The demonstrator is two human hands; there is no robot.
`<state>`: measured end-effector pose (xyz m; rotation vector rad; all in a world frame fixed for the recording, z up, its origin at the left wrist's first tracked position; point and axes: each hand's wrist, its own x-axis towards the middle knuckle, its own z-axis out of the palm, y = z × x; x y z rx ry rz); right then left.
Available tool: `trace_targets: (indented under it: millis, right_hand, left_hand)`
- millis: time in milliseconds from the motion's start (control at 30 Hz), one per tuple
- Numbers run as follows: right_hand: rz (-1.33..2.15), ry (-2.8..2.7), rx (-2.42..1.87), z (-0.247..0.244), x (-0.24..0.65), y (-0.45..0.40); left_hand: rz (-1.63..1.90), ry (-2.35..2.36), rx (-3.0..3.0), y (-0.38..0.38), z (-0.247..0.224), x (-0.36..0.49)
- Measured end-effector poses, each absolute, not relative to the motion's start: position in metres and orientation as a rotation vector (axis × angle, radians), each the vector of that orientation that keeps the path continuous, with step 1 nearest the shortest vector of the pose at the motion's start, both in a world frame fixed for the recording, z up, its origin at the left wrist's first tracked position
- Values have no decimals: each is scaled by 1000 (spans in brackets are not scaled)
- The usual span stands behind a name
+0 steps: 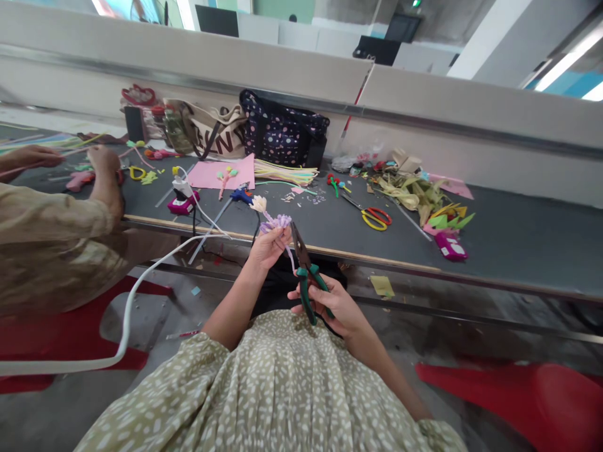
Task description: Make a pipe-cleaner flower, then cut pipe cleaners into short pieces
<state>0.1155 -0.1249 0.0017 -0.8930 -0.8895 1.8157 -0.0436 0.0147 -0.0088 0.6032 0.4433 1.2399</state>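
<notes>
Pinched in the fingers of my left hand [269,249] is a purple pipe-cleaner flower [277,222], with a cream tuft [259,203] at its upper left. A pale purple stem hangs below it. My right hand [335,301] grips a pair of pliers [304,260] by the green handles. The dark jaws point up and stand close beside the flower's right edge; whether they touch it I cannot tell. Both hands are above my lap, just in front of the table's edge.
On the grey table [518,232] lie scissors [375,218], a bundle of pipe cleaners [287,172], a pink sheet [202,172], a blue glue gun [242,195] and dried husks [414,188]. A white cable [129,307] crosses at left. A co-worker's hand [104,160] works at far left.
</notes>
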Motion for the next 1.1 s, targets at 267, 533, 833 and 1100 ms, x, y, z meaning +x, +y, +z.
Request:
trace_targets:
  millis: [267,533,833,1100]
  right_hand:
    - [1847,-875,-883,2,117,-126]
    - [1874,-874,-890,1,120,-126]
    - [1957,-818,-882,3,123,-125]
    - [2023,-872,-897,3,126,-124]
  left_hand:
    - [1276,436,635,19,-17,-45]
    - [1309,433,629,23,-22,-46]
    - [1273,402,708,24,-24,-48]
    - [1271,464,638,27,-28,-49]
